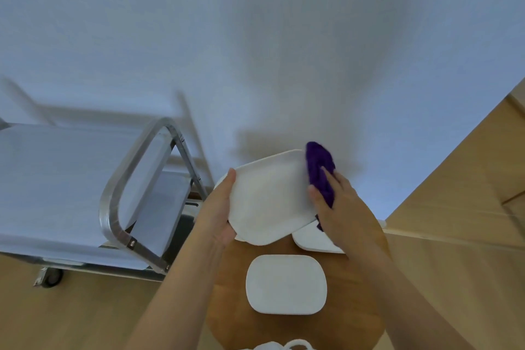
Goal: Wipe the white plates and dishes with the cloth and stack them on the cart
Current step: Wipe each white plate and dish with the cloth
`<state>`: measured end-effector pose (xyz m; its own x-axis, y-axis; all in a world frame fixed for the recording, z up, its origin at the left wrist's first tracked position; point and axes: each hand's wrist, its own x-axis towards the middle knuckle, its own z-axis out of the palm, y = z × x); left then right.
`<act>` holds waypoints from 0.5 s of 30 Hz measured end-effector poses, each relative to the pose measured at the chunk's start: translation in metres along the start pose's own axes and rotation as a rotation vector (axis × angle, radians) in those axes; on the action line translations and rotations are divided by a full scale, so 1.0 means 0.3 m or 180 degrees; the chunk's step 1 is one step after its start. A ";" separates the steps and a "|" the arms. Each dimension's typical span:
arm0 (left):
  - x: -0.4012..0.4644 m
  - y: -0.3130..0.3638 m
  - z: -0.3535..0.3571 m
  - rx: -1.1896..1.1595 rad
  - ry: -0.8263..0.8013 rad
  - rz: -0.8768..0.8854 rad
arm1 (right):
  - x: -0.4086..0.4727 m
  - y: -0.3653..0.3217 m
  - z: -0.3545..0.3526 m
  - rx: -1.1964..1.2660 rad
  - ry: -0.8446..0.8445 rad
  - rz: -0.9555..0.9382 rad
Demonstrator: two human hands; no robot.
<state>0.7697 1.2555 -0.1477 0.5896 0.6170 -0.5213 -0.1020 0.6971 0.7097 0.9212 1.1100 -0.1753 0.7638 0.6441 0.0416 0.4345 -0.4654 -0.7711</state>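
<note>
White rounded-rectangle plate [270, 199] held up tilted above the round wooden tabletop [233, 293], smooth matte surface, shallow rim; left hand [218, 213] grips its left edge, thumb on top, the other fingers hidden behind the plate; right hand [338, 207] presses a purple cloth [319, 170] onto the plate's right edge, thumb and a forefinger over the cloth, fingers closed on it; cloth is fuzzy, bunched, a small end pokes out below the hand; whole frame slightly motion-blurred; second white plate [286, 284], same rounded-rectangle shape, lies flat on the tabletop below the held one; third white dish [309, 239] mostly hidden under the held plate and right forearm, only a corner shows, shape can't be told; more white crockery [287, 345] cut off at the bottom edge, looks like a handle loop, can't tell what; cart [71, 179] to the left of the tabletop, top shelf covered in pale sheet, brushed metal tube handle [136, 185] bent in a loop, one castor [51, 277] visible, left end cut off by frame; light wood floor, white wall behind
</note>
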 end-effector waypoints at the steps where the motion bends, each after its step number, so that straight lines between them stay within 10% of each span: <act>1: -0.002 -0.007 0.019 0.0029 0.0057 0.0029 | -0.005 -0.007 0.028 -0.0072 0.0050 -0.0003; 15: 0.004 -0.068 0.065 0.0416 0.0424 0.0441 | -0.145 -0.202 0.225 -0.0055 -0.0673 -0.0885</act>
<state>0.7881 1.2351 -0.1536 0.4653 0.7522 -0.4665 -0.0647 0.5545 0.8297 0.8293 1.1510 -0.1733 0.5002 0.8583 0.1149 0.6215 -0.2634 -0.7378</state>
